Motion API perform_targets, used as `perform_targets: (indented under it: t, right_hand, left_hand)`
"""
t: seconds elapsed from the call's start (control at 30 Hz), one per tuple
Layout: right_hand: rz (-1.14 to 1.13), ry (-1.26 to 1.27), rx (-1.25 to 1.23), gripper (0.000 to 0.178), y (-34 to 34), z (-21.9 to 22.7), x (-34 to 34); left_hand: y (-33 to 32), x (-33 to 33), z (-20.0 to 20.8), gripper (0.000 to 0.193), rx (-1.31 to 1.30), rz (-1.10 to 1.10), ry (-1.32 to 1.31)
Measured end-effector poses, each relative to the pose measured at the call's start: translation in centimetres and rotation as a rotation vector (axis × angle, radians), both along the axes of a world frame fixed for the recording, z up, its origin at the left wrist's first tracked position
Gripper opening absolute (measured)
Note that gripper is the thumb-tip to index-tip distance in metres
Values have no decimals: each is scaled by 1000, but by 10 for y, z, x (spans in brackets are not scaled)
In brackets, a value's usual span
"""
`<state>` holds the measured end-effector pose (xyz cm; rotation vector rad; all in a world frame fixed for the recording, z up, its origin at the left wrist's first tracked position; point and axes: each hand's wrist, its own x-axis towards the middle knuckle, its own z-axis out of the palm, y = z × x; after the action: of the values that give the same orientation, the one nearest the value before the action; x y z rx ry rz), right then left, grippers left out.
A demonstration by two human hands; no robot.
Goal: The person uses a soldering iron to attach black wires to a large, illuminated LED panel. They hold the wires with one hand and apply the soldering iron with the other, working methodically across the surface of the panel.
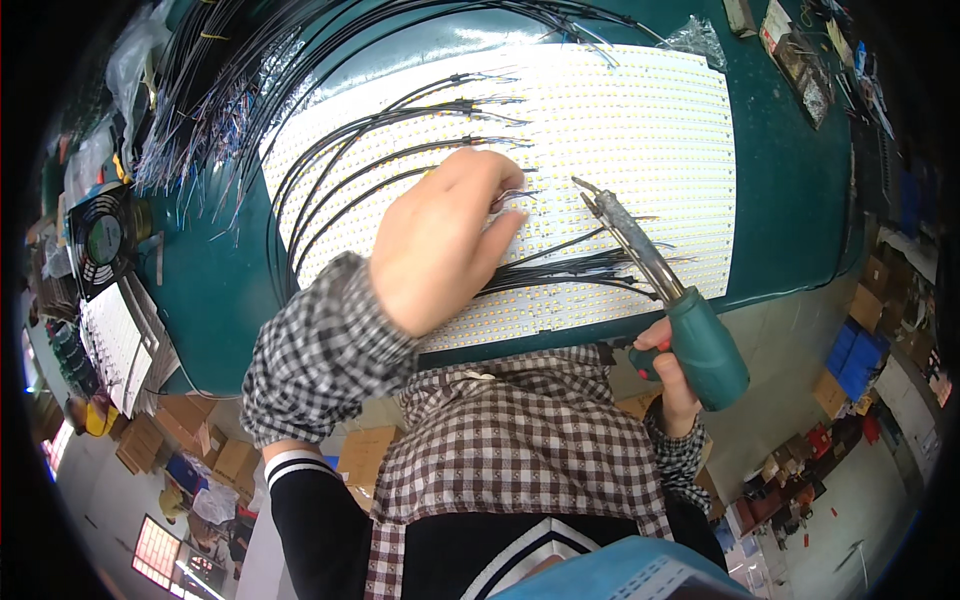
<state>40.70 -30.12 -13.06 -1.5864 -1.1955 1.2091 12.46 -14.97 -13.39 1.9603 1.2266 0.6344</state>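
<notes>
A white LED board with rows of small yellowish LEDs lies on the table. My left hand is over its middle, thumb and fingers bent together around the thin wire ends of a black cable. The hand hides most of that cable. My right hand grips a soldering gun with a green body and a red button. Its metal tip points up and left over the board, a short way right of the left fingertips. Several black cables with bare thin ends lie across the board, and a bunch lies below the left hand.
A thick bundle of black cables spreads over the far left of the green table. A small fan stands at the left edge, above stacked white boards. A dirty metal block and scraps lie at the far right.
</notes>
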Motion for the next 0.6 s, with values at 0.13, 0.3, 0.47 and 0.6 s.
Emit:
perform_targets:
  t: [0.13,0.3,0.47,0.6]
  right_hand:
    - [-33,42,3,43,2,6,-3]
    - [-34,93,2,46,1,4,4]
    - [-52,115,42,51,1,2,4]
    - [-45,114,126,57,-1,-1,7]
  left_hand:
    - [-20,-40,32,36,-465,88,56]
    - [-25,-108,35,25,-227,186,263]
    - [-21,-49,53,32,375,208,513]
    - [-14,22,10,15,121,-146,54]
